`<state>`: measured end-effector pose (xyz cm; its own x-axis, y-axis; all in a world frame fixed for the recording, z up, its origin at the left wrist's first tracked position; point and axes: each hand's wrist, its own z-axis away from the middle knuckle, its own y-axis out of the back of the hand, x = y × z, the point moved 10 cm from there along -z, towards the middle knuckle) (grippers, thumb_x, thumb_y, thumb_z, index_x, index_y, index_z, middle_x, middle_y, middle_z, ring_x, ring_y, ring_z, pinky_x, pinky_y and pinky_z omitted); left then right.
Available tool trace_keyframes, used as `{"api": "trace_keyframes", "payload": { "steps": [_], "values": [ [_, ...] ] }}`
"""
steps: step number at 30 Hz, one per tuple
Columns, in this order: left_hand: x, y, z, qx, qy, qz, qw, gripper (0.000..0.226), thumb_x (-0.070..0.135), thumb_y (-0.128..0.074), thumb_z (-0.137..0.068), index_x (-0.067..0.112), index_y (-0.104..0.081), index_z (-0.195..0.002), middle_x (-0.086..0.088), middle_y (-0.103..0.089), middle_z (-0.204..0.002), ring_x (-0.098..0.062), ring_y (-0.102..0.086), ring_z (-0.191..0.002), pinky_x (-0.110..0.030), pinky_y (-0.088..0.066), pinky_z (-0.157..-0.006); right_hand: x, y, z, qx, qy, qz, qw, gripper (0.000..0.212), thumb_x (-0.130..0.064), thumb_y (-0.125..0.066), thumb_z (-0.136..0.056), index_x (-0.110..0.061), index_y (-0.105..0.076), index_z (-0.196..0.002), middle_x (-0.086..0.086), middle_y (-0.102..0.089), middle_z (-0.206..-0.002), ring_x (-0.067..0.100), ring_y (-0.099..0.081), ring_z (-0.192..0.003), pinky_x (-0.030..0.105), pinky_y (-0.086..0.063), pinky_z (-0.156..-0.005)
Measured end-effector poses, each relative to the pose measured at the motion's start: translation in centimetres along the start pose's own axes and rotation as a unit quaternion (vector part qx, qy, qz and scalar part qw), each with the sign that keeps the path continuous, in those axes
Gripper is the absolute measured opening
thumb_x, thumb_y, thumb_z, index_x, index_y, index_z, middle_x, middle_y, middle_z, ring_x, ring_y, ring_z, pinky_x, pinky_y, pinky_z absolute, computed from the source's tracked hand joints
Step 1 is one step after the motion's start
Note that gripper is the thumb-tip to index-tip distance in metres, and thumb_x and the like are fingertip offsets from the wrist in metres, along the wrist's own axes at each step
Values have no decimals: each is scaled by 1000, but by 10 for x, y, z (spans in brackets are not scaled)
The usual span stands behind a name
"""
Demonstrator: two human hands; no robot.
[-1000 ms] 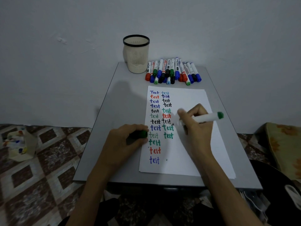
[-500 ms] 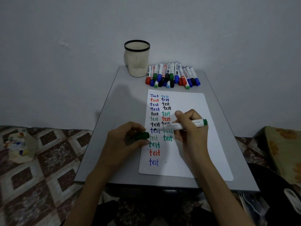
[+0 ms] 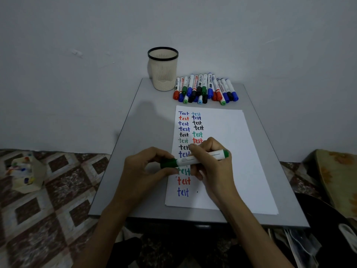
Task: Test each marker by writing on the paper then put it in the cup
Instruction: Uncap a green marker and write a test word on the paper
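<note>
Quick count: one cup (image 3: pixel 162 74), one paper (image 3: pixel 241 161), one green marker (image 3: pixel 195 159) off on its own, plus a pile of markers (image 3: pixel 204 89). I get roughly seventeen, but they overlap. Seventeen "test" words (image 3: pixel 183 180) showing; any others are covered.

Grey table (image 3: pixel 150 132) with cup (image 3: pixel 163 71), marker row (image 3: pixel 204 89), paper (image 3: pixel 231 151)
</note>
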<state>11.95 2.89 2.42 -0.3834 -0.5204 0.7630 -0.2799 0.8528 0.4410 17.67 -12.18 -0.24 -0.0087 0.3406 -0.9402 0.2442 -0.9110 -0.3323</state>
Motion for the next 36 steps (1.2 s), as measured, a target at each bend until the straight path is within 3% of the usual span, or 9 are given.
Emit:
{"api": "trace_keyframes", "payload": {
  "steps": [4,10,15,21,25,29,34,36],
  "values": [
    [10,2,1,3,-36,-35,999,37,40,-76,-70,9,-69,-90,7,-69,-89,-1,-65,-82,-17,-54,-73,0,-3,2,-9,-13,-10,1000,28,-8,-67,-75,-14,-48,-56,12,-61,-60,21,-48,-36,21,-35,-37],
    [21,4,3,11,-78,-68,995,30,32,-76,-73,5,-71,-85,3,-69,-85,-1,-63,-80,-16,-51,-72,7,-3,6,20,-41,-30,999,41,6,-62,-84,-16,-49,-52,17,-63,-64,22,-49,-35,21,-37,-35],
    [28,6,6,26,-100,-103,989,23,20,-79,-70,2,-71,-82,-1,-68,-81,-2,-62,-76,-15,-50,-70,12,-6,10,50,-57,-59,995,41,5,-62,-84,-15,-46,-52,20,-60,-60,22,-48,-32,20,-34,-32],
    [25,4,4,17,-92,-86,992,27,29,-76,-73,5,-71,-87,2,-69,-87,-1,-63,-81,-16,-51,-73,11,-2,10,52,-73,-51,995,34,0,-64,-84,-8,-40,-61,18,-64,-66,20,-48,-33,20,-34,-34],
    [15,15,0,63,-40,-59,995,27,29,-77,-69,13,-68,-89,9,-68,-89,1,-64,-84,-17,-51,-76,-1,-16,0,-49,-94,9,994,26,-21,-71,-78,-3,-52,-76,20,-65,-75,26,-58,-49,28,-49,-44],
    [10,17,-1,76,-31,-67,994,26,27,-76,-72,11,-67,-90,9,-67,-90,0,-63,-85,-16,-50,-77,-14,-14,-11,-145,-128,119,974,17,-10,-65,-86,7,-63,-90,23,-70,-87,32,-68,-70,31,-57,-60],
    [6,16,-3,71,-30,-71,994,29,33,-71,-75,11,-68,-93,8,-68,-93,-1,-63,-88,-16,-50,-78,-20,-15,-22,-262,-123,350,891,12,-6,-75,-78,-4,-72,-89,10,-74,-80,24,-71,-80,30,-57,-71],
    [3,15,-3,73,-15,-74,994,36,33,-75,-75,12,-66,-102,8,-66,-100,1,-62,-95,-15,-49,-83,-19,-20,-29,-297,-128,411,853,14,-6,-76,-76,-10,-71,-88,7,-75,-84,13,-71,-81,30,-56,-76]
  ]
}}
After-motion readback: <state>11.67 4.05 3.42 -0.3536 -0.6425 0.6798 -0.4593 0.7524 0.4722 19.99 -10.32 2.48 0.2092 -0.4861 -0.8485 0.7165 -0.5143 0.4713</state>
